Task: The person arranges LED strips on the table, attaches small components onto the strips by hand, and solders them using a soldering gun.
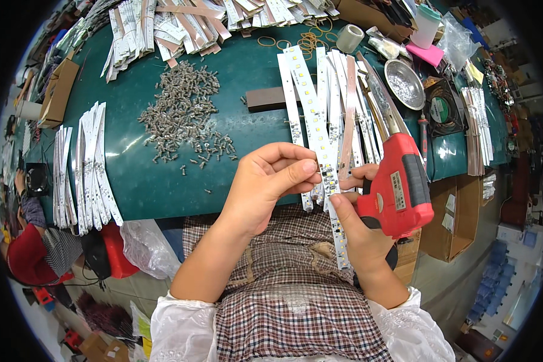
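Note:
A long white LED strip board (317,123) runs from the tabletop down toward my lap, dotted with yellow LEDs. My right hand (365,226) pinches its lower part between thumb and fingers. That same hand also holds a red and black gun-shaped tool, seemingly a soldering gun (392,193), with its metal front pointing away from me. Against the strip's left edge, my left hand (274,181) has thumb and forefinger pinched together; whatever lies between them is hidden. Beyond it, a pile of small metallic parts (184,105) is spread on the green table (253,63).
More strip boards (359,133) lie beneath and beside the held one. Further bundles (90,172) rest at the left edge, with a large heap (187,27) at the back. A dark block (265,99), metal bowl (404,84), small fan (445,107) and screwdriver (423,136) are also there.

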A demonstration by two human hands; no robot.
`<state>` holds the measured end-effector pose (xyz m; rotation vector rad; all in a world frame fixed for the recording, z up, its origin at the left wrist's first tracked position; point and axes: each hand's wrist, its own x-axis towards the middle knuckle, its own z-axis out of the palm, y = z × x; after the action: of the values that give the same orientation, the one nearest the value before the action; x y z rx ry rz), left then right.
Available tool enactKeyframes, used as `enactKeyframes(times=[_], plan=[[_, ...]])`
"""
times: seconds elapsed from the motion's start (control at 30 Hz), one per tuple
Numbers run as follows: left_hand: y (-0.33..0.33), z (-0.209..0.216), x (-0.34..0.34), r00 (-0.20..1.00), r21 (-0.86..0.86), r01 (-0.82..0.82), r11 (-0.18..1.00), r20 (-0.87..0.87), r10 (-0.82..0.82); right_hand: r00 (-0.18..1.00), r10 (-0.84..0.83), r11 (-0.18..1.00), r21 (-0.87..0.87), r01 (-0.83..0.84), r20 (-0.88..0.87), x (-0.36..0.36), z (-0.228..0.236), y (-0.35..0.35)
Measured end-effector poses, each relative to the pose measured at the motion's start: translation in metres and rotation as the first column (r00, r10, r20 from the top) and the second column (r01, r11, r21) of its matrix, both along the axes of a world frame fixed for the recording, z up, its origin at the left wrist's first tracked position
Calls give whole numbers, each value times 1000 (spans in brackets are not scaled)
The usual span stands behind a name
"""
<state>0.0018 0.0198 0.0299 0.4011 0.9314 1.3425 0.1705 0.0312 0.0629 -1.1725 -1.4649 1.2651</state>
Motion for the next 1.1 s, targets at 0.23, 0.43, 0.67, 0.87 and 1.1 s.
enactKeyframes(times=[0.23,0.43,0.67,0.87,1.1], plan=[[-2,-1,-1,999,11,28,1000,44,-29,998,60,997,57,-61,10,3,-7,-1],[-3,-2,1,999,4,15,1000,46,-16,999,31,999,34,-31,-7,0,-6,-4],[-2,-6,12,987,47,-85,995,-135,91,996,50,999,15,-51,77,0,-11,-9],[-1,-8,14,980,51,-90,995,-174,97,987,75,989,114,-92,145,-2,-17,-11],[1,-14,12,974,36,-84,996,-208,90,990,45,990,127,-62,132,-6,-28,-11]])
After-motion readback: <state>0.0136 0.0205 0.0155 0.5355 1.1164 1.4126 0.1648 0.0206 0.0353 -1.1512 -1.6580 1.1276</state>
